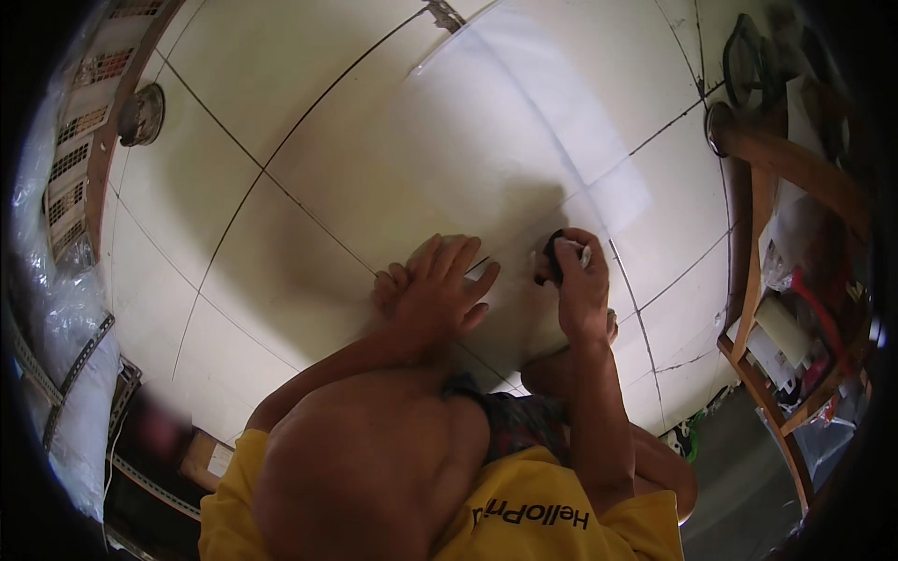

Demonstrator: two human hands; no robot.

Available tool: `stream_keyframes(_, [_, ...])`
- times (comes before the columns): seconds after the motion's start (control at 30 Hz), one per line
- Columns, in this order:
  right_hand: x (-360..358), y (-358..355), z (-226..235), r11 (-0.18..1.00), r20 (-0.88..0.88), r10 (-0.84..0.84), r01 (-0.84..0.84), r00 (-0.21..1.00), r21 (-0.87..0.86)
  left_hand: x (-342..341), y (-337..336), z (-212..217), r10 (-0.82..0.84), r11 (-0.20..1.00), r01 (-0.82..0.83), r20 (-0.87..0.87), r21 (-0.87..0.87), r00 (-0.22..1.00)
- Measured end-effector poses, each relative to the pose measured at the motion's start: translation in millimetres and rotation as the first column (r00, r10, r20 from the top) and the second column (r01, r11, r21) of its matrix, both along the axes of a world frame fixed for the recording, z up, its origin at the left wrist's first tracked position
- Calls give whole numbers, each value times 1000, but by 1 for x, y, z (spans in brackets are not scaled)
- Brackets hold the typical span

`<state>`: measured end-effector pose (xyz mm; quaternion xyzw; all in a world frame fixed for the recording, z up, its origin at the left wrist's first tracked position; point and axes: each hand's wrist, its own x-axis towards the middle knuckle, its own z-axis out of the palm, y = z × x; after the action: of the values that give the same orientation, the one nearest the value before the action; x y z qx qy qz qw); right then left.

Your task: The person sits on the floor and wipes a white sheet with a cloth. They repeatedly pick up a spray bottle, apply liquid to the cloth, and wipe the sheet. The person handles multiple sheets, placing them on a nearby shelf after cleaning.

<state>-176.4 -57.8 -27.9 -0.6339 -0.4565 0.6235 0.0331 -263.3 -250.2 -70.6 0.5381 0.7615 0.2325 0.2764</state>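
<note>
My left hand is spread out flat, palm down, with its fingers pointing away from me. It rests beside and partly over the toes of my foot on the tiled floor. Closed fingers of my right hand grip a small dark object low over the tiles. A bit of something whitish shows between those fingers; what it is I cannot make out. Beyond both hands, a thin translucent plastic sheet appears to lie on the floor, with a bright sheen on it.
Cream tiles with dark joints cover the floor. Along the left stand a slatted rack, a round metal tin and clear plastic wrapping. A wooden frame with clutter stands at the right. My bent knee fills the lower middle.
</note>
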Motion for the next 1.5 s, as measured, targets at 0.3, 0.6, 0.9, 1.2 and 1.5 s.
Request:
stream_keyframes(0.3, [43, -50, -25, 970, 14, 219, -219, 976, 101, -47, 32, -15, -37, 981, 43, -40, 188, 999])
stream_keyframes(0.6, [-1, -42, -39, 913, 156, 235, -273, 959, 305, -114, 144, -27, -486, 764, 563, -295, 315, 823])
stream_keyframes(0.9, [-10, -41, -54, 746, 328, 308, -441, 893, 499, -101, 178, -32, -558, 763, 638, -393, 103, 731])
stream_keyframes(1.2, [-20, -31, -44, 636, 346, 483, -594, 805, 493, -94, 179, -35, -502, 801, 588, -408, 112, 762])
stream_keyframes(1.5, [-18, -45, -46, 603, 399, 518, -654, 757, 457, -96, 180, -32, -524, 794, 601, -397, 90, 753])
